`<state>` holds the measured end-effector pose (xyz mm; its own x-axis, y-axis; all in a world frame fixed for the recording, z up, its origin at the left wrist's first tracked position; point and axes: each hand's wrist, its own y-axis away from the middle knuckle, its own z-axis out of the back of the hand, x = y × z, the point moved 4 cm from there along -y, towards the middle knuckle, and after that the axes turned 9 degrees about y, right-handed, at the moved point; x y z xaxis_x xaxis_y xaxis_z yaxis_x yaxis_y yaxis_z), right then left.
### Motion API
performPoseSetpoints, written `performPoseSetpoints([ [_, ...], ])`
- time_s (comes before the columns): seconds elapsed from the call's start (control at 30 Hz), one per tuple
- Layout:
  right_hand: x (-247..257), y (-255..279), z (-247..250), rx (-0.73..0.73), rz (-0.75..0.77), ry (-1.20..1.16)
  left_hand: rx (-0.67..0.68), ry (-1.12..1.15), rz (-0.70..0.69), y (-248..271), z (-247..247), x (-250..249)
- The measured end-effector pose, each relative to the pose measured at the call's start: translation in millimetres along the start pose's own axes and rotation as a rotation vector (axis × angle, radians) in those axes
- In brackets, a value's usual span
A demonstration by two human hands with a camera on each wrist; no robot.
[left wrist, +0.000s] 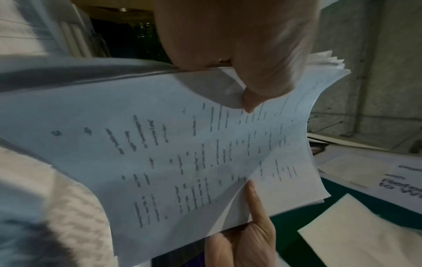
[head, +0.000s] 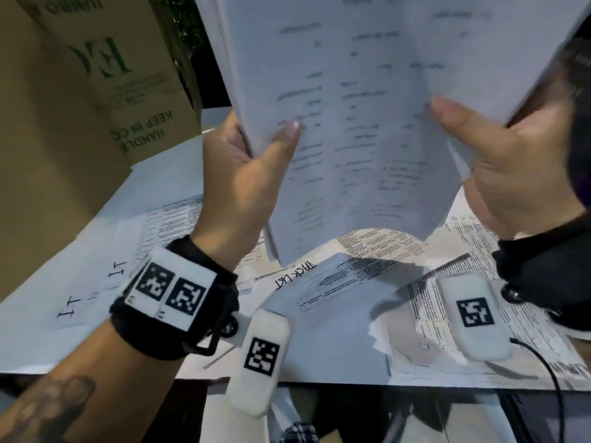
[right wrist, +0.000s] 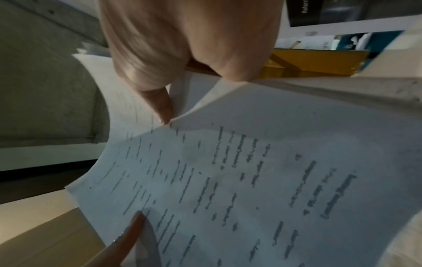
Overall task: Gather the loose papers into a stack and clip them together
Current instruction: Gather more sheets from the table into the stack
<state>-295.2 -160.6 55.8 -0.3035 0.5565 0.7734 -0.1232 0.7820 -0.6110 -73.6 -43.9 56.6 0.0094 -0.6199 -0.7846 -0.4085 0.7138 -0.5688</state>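
A thick stack of printed papers stands upright above the table, its lower edge lifted off the sheets below and its middle bowed. My left hand grips the stack's left edge, thumb on the front page and fingers behind. My right hand grips the right edge the same way. In the left wrist view my left thumb presses the stack near its fanned corner. The right wrist view has my right thumb on the top page, where a few sheets part.
Loose printed sheets lie spread over the table, one with handwriting. A tall cardboard box stands at the back left. A black cable hangs by the front right edge. A brochure lies further off.
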Motion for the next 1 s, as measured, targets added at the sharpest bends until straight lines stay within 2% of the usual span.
performPoseSetpoints([
  [0.17,-49.9,37.0,-3.2,0.109,-0.323,0.279,-0.027,-0.196,0.351,36.6,16.0,42.3],
  [0.23,-56.4,34.3,-6.4,0.132,-0.368,0.352,-0.039,-0.24,0.373,38.8,21.0,45.5],
  [0.3,-49.7,20.1,-17.1,0.182,-0.339,0.387,-0.099,-0.206,0.36,34.2,24.6,41.0],
  [0.37,-38.5,-2.6,-36.7,0.278,-0.296,0.432,-0.199,-0.069,0.404,33.9,25.7,37.3],
  [0.47,-30.5,-36.6,-83.1,0.5,-0.241,0.601,-0.382,0.167,0.56,53.9,33.3,43.6],
  [0.53,-35.1,-48.4,-123.5,0.689,-0.147,0.762,-0.472,0.286,0.69,72.3,41.5,51.4],
  [0.6,-46.4,-49.6,-169.4,0.837,-0.044,0.93,-0.546,0.381,0.76,82.7,51.8,55.9],
  [0.73,-79.4,-30.8,-254.1,1.087,0.087,1.102,-0.73,0.513,0.763,85.4,84.3,57.3],
  [0.9,-146.1,2.9,-303.4,1.297,0.012,1.191,-0.783,0.515,0.807,90.3,106.7,68.5],
  [1.0,-170.7,8.1,-304.0,1.301,-0.06,1.249,-0.78,0.538,0.808,92.0,109.3,72.4],
])
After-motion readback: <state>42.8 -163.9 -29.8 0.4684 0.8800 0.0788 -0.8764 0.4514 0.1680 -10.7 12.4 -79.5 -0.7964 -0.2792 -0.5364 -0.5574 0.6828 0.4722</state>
